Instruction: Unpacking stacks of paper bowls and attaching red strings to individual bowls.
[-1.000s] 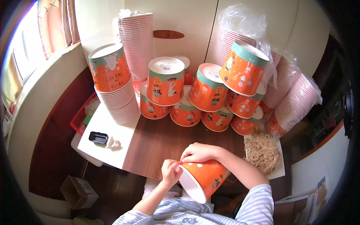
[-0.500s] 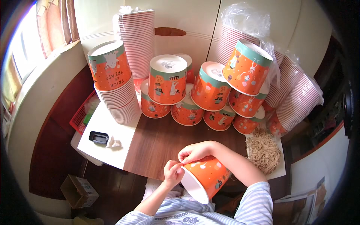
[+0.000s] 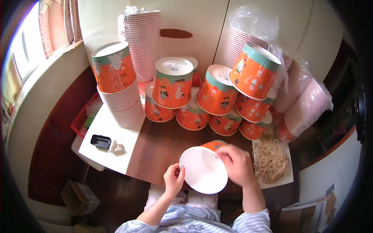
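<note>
A large orange paper bucket (image 3: 206, 174) is tilted at the table's front edge, its white inside facing me and its orange outer wall showing only at the top. My left hand (image 3: 173, 179) is closed on its left rim, thumb and fingertips pinching the edge. At the upper right rim is my right hand (image 3: 236, 163), slightly blurred, its bent fingers closed over the edge. A thin curved line runs along the white inside near the right fingers; I cannot tell whether it is a cord or a seam.
Upside-down orange and green buckets (image 3: 173, 83) are piled across the table's back. A nested stack (image 3: 120, 103) stands left, near a black tray (image 3: 101, 141) and crumpled white tissue (image 3: 116, 146). Bagged stacks (image 3: 299, 110) lean at right behind a tangle of beige cords (image 3: 271, 161). A cardboard box (image 3: 79, 198) sits low left.
The bucket has turned so its mouth faces me. My right hand has moved from the pinch beside my left hand, across the bucket, to its right rim.
</note>
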The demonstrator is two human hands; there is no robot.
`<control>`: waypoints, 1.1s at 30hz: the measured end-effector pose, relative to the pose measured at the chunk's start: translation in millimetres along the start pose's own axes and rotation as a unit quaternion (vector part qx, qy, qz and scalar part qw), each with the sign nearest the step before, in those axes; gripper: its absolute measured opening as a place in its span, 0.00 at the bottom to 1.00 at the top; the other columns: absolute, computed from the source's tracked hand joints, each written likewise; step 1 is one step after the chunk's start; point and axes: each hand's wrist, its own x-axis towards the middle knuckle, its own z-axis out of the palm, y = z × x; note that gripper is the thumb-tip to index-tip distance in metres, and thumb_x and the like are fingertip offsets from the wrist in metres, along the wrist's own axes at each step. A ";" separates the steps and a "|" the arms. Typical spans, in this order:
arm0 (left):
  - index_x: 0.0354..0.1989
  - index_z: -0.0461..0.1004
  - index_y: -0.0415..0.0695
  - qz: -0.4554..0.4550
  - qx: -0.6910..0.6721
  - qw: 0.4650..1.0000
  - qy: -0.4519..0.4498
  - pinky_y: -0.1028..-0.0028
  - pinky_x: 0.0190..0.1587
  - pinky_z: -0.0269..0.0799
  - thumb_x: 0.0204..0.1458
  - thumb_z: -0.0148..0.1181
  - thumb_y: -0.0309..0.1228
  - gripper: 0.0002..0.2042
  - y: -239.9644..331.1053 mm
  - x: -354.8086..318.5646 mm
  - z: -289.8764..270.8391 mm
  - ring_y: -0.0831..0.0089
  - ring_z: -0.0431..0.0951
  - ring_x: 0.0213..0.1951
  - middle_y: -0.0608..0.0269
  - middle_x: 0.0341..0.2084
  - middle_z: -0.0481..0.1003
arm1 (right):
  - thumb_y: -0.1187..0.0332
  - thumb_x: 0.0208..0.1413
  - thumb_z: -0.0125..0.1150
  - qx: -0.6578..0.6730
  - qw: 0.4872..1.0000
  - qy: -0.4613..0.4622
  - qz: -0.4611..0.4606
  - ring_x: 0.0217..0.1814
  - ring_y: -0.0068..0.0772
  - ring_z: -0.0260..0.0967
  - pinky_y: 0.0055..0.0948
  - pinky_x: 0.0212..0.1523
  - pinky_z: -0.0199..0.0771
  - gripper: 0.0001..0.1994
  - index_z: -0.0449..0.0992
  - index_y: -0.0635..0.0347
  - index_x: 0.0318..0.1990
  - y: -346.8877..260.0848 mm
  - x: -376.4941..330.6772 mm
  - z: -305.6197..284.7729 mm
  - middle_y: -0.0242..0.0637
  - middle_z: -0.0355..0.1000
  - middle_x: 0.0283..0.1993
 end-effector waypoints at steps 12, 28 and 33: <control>0.32 0.70 0.36 0.037 0.012 0.997 -0.060 0.84 0.29 0.70 0.45 0.56 0.19 0.06 5.0 -10.6 10.1 0.81 0.73 0.29 0.64 0.28 0.70 | 0.74 0.48 0.53 -0.037 0.989 0.100 0.106 0.31 0.47 0.69 0.38 0.32 0.69 0.04 0.72 0.64 0.32 56.1 -82.0 123.7 0.45 0.71 0.28; 0.30 0.69 0.35 0.037 0.023 0.997 -0.066 0.84 0.29 0.69 0.45 0.55 0.18 0.04 7.7 -8.2 9.2 0.82 0.71 0.28 0.64 0.27 0.70 | 0.71 0.49 0.54 -0.068 0.988 0.103 0.093 0.30 0.44 0.69 0.37 0.29 0.70 0.04 0.70 0.62 0.31 58.6 -86.2 140.6 0.42 0.70 0.28; 0.31 0.69 0.36 0.036 0.017 0.997 -0.066 0.84 0.30 0.69 0.45 0.55 0.18 0.04 5.5 -8.3 8.6 0.82 0.71 0.29 0.64 0.28 0.70 | 0.71 0.49 0.54 -0.080 0.987 0.104 0.095 0.29 0.43 0.69 0.37 0.28 0.70 0.04 0.70 0.61 0.31 55.7 -84.9 140.3 0.42 0.70 0.28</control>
